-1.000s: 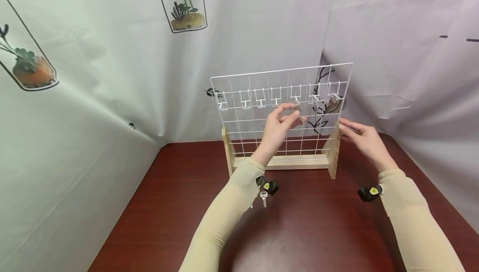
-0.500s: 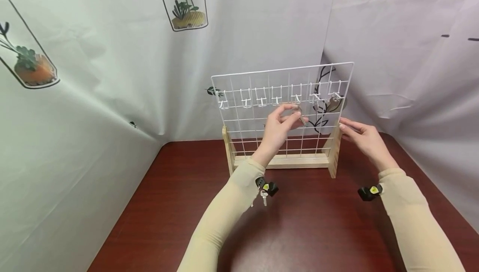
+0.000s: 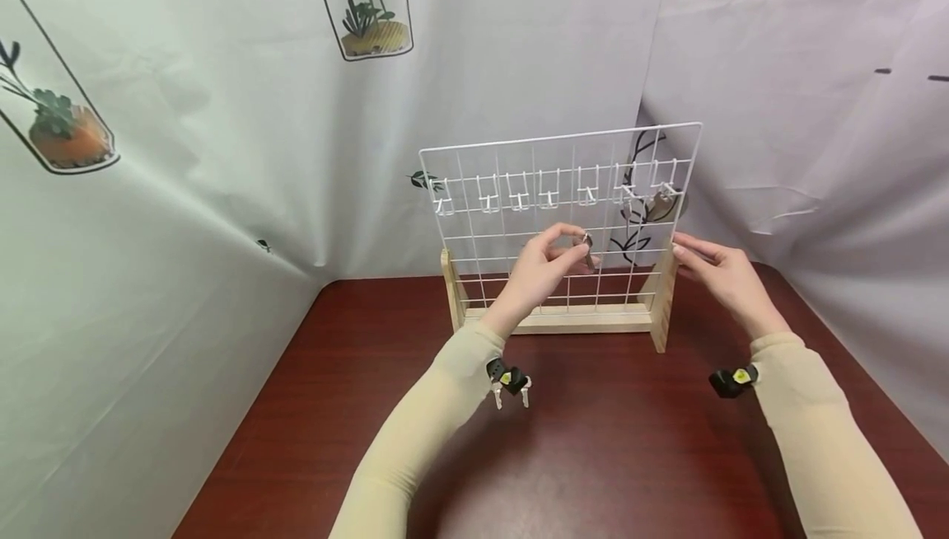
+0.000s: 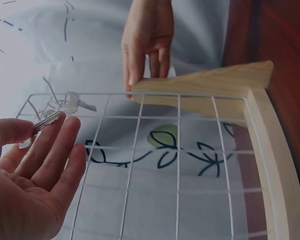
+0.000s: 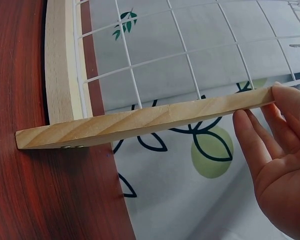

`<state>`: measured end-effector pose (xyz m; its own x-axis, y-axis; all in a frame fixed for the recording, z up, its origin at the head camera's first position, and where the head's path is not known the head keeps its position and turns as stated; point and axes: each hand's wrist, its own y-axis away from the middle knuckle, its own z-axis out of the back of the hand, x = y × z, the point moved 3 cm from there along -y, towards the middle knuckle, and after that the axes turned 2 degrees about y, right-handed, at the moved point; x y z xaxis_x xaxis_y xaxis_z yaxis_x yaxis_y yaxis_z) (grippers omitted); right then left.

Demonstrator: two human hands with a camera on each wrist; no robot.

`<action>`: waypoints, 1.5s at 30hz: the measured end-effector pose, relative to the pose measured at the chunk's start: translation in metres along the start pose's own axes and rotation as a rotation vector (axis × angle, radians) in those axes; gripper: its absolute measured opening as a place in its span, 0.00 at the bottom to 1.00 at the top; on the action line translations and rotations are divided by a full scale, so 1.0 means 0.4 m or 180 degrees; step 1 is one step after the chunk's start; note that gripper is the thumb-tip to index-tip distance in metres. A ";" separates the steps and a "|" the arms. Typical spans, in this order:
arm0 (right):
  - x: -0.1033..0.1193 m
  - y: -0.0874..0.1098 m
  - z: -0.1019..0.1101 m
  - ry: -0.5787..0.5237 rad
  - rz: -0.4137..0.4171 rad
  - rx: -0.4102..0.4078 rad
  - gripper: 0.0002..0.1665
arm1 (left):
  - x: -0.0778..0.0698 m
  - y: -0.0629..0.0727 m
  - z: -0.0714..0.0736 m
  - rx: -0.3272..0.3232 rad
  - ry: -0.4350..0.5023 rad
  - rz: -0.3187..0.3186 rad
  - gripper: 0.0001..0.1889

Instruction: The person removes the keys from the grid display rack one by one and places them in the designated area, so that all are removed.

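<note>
In the head view my left hand (image 3: 537,267) is in front of the white wire grid (image 3: 561,137), just below its row of hooks (image 3: 588,195). Its thumb and forefinger pinch a silver key (image 4: 48,120), as the left wrist view shows. A second key (image 4: 74,103) sticks out beyond the fingertips. My right hand (image 3: 719,271) is at the stand's right side. There its thumb and fingers grip the upper end of the wooden upright (image 5: 140,120), with the thumb on one face and the fingers on the other.
Two more keys, a left key (image 3: 497,396) and a right key (image 3: 525,393), lie on the dark red table (image 3: 593,448) beside the left wrist camera (image 3: 511,378). A wooden crossbar (image 3: 586,323) joins the uprights low down. Pale printed cloth (image 3: 519,44) hangs behind and at the sides.
My left hand has come down and slightly left, away from the hook above it, with the key still pinched. My right hand keeps its place on the upright.
</note>
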<state>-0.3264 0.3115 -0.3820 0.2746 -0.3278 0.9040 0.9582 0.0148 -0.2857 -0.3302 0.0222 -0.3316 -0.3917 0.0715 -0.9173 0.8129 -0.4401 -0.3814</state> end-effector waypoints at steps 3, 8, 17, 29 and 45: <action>-0.001 0.000 0.001 -0.0030 -0.0010 0.0001 0.34 | 0.005 0.013 0.013 0.0129 -0.0137 0.0049 0.12; -0.004 -0.001 0.001 -0.0088 -0.0001 -0.0027 0.31 | 0.017 0.032 0.032 0.0241 -0.0350 0.0202 0.10; -0.003 -0.002 -0.001 -0.0277 0.0052 -0.0033 0.25 | 0.048 0.064 0.051 0.0421 -0.0559 0.0352 0.12; -0.004 -0.004 -0.001 -0.0193 0.0040 0.0011 0.34 | 0.066 0.099 0.076 0.0442 -0.0983 0.0298 0.09; -0.001 -0.003 -0.001 -0.0112 0.0031 0.0010 0.34 | 0.095 0.129 0.095 0.0326 -0.1550 0.0311 0.09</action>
<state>-0.3279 0.3114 -0.3822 0.2866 -0.2942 0.9118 0.9557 0.0207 -0.2937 -0.3196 -0.0317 -0.3816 -0.4914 -0.3894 -0.7790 0.8189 -0.5111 -0.2610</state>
